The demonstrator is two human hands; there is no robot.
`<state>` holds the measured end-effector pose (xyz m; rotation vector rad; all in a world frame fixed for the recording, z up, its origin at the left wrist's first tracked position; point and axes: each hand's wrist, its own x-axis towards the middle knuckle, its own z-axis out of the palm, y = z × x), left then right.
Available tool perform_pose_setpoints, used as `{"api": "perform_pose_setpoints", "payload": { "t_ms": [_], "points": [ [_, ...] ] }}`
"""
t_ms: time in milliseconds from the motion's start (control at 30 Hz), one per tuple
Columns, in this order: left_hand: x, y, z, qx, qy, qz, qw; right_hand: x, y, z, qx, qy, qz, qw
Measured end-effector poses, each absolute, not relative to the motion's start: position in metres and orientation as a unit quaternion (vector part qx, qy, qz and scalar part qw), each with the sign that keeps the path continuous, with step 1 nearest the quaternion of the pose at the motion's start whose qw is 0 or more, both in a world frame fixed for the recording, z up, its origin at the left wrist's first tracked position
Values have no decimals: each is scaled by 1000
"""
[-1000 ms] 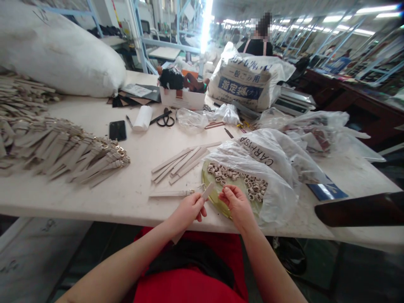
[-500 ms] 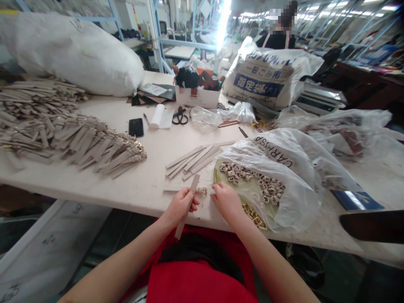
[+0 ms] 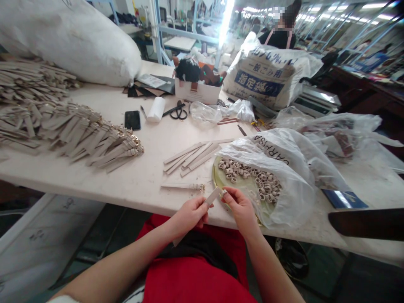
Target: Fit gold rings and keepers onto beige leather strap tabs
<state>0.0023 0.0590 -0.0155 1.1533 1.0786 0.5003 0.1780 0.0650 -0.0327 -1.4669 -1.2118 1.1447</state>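
Between the fingers of my left hand (image 3: 194, 212) is a beige strap (image 3: 213, 196), its upper end pointing up and right. My right hand (image 3: 238, 206) is closed in a pinch on a small beige loop (image 3: 224, 193) at that end of the strap. A strap with a gold buckle (image 3: 183, 186) lies on the table just beyond my hands. Several loose beige strips (image 3: 192, 158) are spread farther back. To the right, a green tray (image 3: 238, 185) holds many small beige loops (image 3: 268, 185), partly under clear plastic.
Piles of buckled straps (image 3: 104, 143) cover the left, below a big white sack (image 3: 94, 46). Behind are a phone (image 3: 132, 120), a white roll (image 3: 156, 110), scissors (image 3: 179, 111) and a white box (image 3: 197, 91). A printed bag (image 3: 268, 75) and a person (image 3: 280, 33) are farther back.
My left hand has moved right and tilted its strap toward my right hand. My right hand has shifted right and now meets the strap's end with a loop. The view has shifted slightly.
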Motion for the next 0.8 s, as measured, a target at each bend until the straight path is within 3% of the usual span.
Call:
{"api": "perform_pose_setpoints", "payload": {
  "t_ms": [233,500,800],
  "points": [
    [0,58,-8,603,500,231,577,172,63,-39,-548,-324,597,488],
    [2,60,-3,701,507,164,475,175,59,-35,-534,-344,575,515],
    [-2,64,-5,682,504,114,518,181,51,-36,-526,-401,624,416]
  ]
}}
